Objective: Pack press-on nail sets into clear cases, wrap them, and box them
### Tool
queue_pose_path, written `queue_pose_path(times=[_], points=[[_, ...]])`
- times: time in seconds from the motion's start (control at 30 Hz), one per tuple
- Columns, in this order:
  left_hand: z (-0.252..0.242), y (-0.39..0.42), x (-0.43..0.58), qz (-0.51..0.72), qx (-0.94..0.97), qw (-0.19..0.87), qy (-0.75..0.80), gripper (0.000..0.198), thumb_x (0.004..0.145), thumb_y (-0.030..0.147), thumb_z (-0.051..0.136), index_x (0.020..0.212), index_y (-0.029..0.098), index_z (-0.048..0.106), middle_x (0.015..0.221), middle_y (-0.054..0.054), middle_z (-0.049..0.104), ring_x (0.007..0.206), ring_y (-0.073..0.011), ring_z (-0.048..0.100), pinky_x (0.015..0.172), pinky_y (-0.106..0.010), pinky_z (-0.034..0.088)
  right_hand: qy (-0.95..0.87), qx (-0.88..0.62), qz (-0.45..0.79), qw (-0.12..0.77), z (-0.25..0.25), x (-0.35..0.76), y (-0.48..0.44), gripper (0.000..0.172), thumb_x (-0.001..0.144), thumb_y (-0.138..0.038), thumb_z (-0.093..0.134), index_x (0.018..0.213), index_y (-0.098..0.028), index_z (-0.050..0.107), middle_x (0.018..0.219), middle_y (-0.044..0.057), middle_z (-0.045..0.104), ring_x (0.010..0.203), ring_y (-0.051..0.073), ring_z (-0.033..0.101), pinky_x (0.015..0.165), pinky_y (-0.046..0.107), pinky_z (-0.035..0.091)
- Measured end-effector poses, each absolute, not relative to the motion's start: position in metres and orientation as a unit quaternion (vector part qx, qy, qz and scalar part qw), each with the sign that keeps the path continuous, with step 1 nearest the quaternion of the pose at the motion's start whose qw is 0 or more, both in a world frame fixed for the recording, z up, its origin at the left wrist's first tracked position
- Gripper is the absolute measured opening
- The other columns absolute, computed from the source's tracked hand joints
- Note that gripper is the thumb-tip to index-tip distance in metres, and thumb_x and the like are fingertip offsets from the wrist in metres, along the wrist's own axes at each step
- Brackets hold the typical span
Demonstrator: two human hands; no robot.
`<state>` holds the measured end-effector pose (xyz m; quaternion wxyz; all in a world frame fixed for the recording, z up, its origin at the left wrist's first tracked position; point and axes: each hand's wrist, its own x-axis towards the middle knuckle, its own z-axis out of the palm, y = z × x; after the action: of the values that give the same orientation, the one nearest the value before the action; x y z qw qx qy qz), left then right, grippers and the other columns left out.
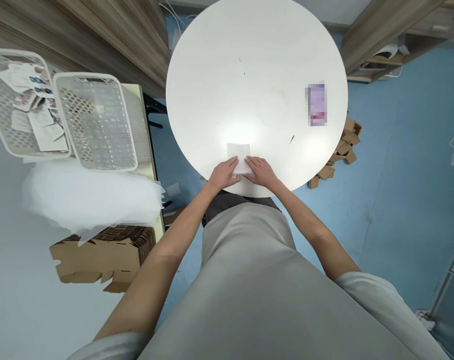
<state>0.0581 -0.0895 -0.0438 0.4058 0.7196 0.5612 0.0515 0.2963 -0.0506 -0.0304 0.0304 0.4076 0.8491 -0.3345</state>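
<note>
A small white folded sheet (pixel 238 152) lies on the round white table (pixel 257 75) near its front edge. My left hand (pixel 223 174) rests flat on the sheet's lower left corner, fingers stretched out. My right hand (pixel 261 170) lies flat on the sheet's lower right edge, fingers also extended. Both hands press the sheet against the tabletop, and their fingertips nearly meet over it.
A blurred phone-like object (pixel 317 104) lies on the table's right side. At left, two white perforated baskets (pixel 95 120) stand on a side table, one holding paper slips (pixel 32 107). White thin sheets (pixel 88 197) and flat cardboard (pixel 99 257) lie below; small cardboard boxes (pixel 339 150) sit on the blue floor.
</note>
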Motion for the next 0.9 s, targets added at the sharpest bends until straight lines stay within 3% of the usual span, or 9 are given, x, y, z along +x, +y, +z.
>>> queue_pose_path(times=[0.2,0.3,0.43,0.57,0.67,0.8,0.9], points=[[-0.033,-0.102,0.059,0.092,0.642,0.44,0.621,0.059,0.102,0.039,0.063,0.157,0.017,0.063,0.165,-0.014,0.062,0.154,-0.0343,0.058,0.132,-0.047,0.043,0.822,0.443,-0.355,0.044,-0.02,0.292,-0.05,0.059,0.116,-0.059,0.05,0.153,-0.016,0.065,0.153,0.021,0.069,0.135,0.038,0.067,0.113,0.05,0.053],[-0.025,-0.089,0.063,0.082,0.623,0.433,0.646,0.051,0.11,0.042,0.051,0.152,0.016,0.065,0.152,-0.018,0.071,0.138,-0.0361,0.068,0.119,-0.049,0.052,0.793,0.49,-0.358,0.058,-0.022,0.283,-0.039,0.055,0.118,-0.057,0.045,0.144,-0.016,0.069,0.138,0.019,0.075,0.122,0.034,0.072,0.101,0.042,0.056],[-0.018,-0.063,0.068,0.048,0.606,0.413,0.678,0.05,0.117,0.05,0.037,0.134,0.016,0.07,0.123,-0.02,0.079,0.115,-0.0381,0.074,0.1,-0.048,0.056,0.749,0.553,-0.356,0.076,-0.026,0.273,-0.023,0.052,0.119,-0.057,0.042,0.128,-0.016,0.072,0.133,0.017,0.071,0.103,0.029,0.073,0.081,0.035,0.055],[-0.019,-0.04,0.07,-0.003,0.592,0.393,0.704,0.045,0.116,0.05,0.041,0.114,0.019,0.073,0.11,-0.02,0.079,0.11,-0.0392,0.073,0.096,-0.048,0.055,0.709,0.607,-0.349,0.084,-0.027,0.262,-0.018,0.044,0.117,-0.056,0.048,0.121,-0.018,0.07,0.13,0.015,0.071,0.101,0.028,0.072,0.08,0.036,0.055],[-0.023,-0.033,0.071,-0.053,0.573,0.376,0.726,0.038,0.114,0.047,0.047,0.112,0.019,0.074,0.115,-0.021,0.077,0.114,-0.0415,0.072,0.099,-0.052,0.056,0.662,0.657,-0.352,0.079,-0.025,0.253,-0.022,0.041,0.116,-0.055,0.054,0.131,-0.019,0.064,0.128,0.015,0.074,0.107,0.03,0.074,0.086,0.037,0.056],[-0.031,-0.038,0.073,-0.006,0.566,0.334,0.754,0.044,0.112,0.041,0.051,0.144,0.014,0.063,0.148,-0.026,0.065,0.138,-0.0439,0.062,0.11,-0.056,0.054,0.595,0.706,-0.374,0.084,-0.022,0.248,-0.029,0.045,0.113,-0.058,0.06,0.133,-0.017,0.061,0.121,0.017,0.079,0.113,0.034,0.076,0.091,0.04,0.058],[-0.04,-0.044,0.074,0.079,0.623,0.337,0.701,0.05,0.11,0.03,0.047,0.158,0.017,0.054,0.163,-0.022,0.056,0.152,-0.04,0.05,0.122,-0.057,0.047,0.562,0.715,-0.409,0.073,-0.024,0.253,-0.038,0.038,0.107,-0.054,0.07,0.121,-0.018,0.066,0.115,0.019,0.082,0.115,0.036,0.077,0.093,0.043,0.061]])
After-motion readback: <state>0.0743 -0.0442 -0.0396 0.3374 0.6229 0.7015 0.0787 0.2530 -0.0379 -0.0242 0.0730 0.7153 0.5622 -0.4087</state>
